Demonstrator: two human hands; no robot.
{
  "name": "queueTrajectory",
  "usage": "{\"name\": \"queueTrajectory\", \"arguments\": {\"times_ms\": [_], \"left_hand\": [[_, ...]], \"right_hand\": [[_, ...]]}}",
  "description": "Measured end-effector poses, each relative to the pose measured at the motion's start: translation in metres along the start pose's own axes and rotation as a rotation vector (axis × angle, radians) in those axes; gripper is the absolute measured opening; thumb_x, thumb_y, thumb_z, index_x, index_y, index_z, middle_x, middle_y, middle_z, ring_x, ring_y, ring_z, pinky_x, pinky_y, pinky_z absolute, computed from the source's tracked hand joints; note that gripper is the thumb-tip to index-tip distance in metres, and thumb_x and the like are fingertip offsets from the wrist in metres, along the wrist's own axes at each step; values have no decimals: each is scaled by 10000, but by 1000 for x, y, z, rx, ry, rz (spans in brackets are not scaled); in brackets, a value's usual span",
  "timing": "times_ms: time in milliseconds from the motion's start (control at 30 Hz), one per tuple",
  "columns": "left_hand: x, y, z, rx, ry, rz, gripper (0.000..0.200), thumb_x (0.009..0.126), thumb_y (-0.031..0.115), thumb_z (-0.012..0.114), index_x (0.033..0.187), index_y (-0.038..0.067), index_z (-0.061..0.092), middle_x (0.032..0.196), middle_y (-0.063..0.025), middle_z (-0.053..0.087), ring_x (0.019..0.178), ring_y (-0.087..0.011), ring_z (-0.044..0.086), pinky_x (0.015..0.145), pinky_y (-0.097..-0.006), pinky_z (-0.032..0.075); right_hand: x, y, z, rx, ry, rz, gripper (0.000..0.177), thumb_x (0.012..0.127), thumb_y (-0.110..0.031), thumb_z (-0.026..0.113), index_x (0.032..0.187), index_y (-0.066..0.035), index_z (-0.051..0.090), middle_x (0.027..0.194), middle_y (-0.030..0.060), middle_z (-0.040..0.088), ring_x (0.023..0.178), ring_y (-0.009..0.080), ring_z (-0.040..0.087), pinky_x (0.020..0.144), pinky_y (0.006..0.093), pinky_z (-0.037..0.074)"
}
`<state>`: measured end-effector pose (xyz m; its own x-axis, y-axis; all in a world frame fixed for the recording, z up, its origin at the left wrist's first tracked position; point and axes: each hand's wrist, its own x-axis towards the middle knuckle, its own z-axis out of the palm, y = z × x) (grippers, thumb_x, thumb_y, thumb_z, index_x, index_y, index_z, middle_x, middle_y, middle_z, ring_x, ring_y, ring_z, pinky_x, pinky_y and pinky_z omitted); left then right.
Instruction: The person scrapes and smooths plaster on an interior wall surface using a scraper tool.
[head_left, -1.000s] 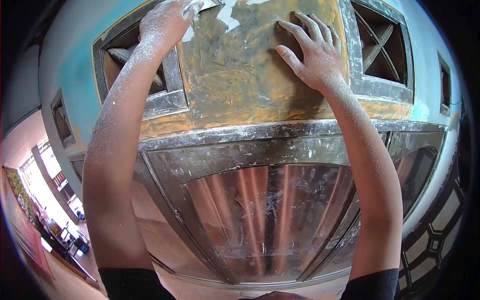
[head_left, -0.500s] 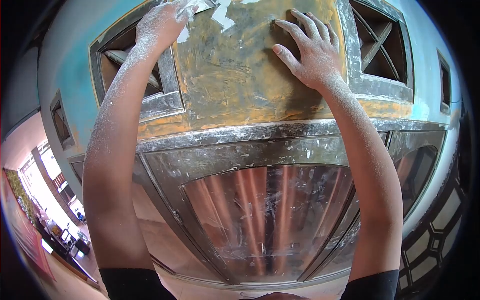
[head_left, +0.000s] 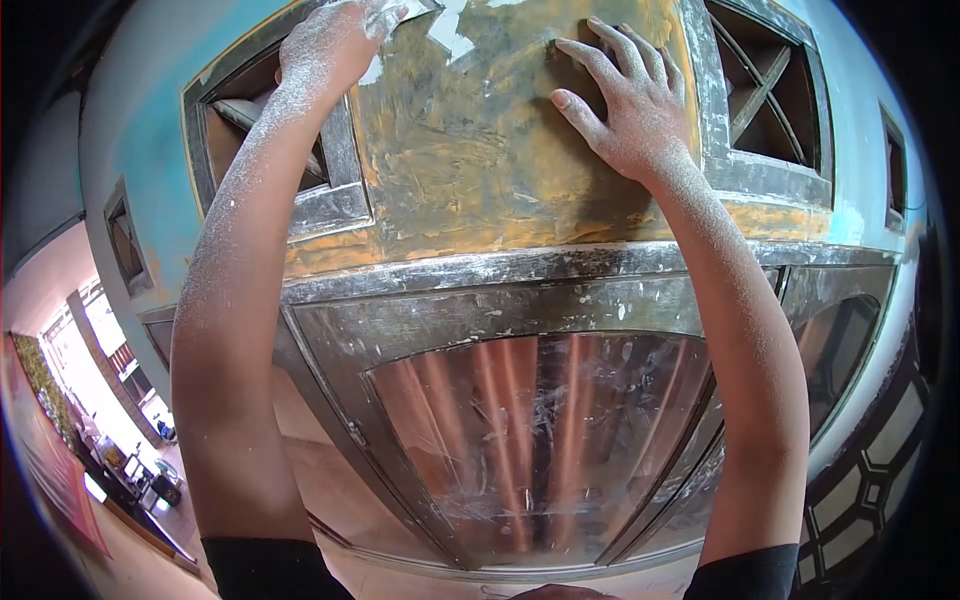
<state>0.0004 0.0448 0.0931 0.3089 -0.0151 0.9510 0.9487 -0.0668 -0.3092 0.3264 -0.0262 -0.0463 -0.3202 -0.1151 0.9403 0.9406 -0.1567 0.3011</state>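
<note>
My left hand [head_left: 335,45], coated in white dust, is closed around a scraper [head_left: 412,14] at the top edge. Only part of its flat pale blade shows, held against the upper wall; its handle is hidden in my fingers. My right hand [head_left: 640,105] rests with fingers spread on the wall panel [head_left: 460,170], holding nothing. This panel is patchy brown and ochre, with white patches [head_left: 448,40] near the top where the coating is gone or filled. Dust also covers both forearms.
Wooden vent frames with crossed bars stand left [head_left: 335,205] and right [head_left: 770,95] of the panel. Below runs a worn wooden beam [head_left: 520,267] above a glazed door [head_left: 540,430] with reddish curtains. A bright doorway [head_left: 100,340] lies far left.
The view has shifted slightly, so the wall appears a little lower and to the right. Both hands keep nearly the same places, the left still gripping the scraper.
</note>
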Motion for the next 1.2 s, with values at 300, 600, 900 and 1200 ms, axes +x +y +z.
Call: {"name": "queueTrajectory", "arguments": {"times_ms": [300,600,900,1200], "left_hand": [[-4,42,-70,-64,-271,-119,390,1015,373,508,1225,107,701,1149,-202,720,1132,-357,673,964,-480,522],[-20,-5,-10,-379,154,-101,596,983,535,613,1347,65,637,1213,-219,713,1168,-398,658,985,-476,501],[-90,73,-79,-1076,-111,-308,383,965,379,706,1095,20,679,943,-157,754,863,-237,721,796,-404,556],[-134,135,-59,-1459,-267,-333,346,910,274,785,1120,11,704,967,-140,766,871,-224,725,786,-371,545]], "right_hand": [[0,0,1,-4,-8,7,570,1005,-624,519,1517,-379,477,1604,65,404,1525,317,309,1254,539,211],[2,1,0,-32,-19,19,557,1017,-607,502,1524,-379,465,1602,60,412,1521,306,318,1255,525,217],[-8,-13,-3,35,-82,124,610,1016,-631,471,1568,-377,407,1673,55,316,1570,318,225,1277,586,130],[-67,-84,-67,818,-387,274,547,1008,-341,560,1517,-164,465,1256,169,657,1274,378,560,1132,594,298]]}}
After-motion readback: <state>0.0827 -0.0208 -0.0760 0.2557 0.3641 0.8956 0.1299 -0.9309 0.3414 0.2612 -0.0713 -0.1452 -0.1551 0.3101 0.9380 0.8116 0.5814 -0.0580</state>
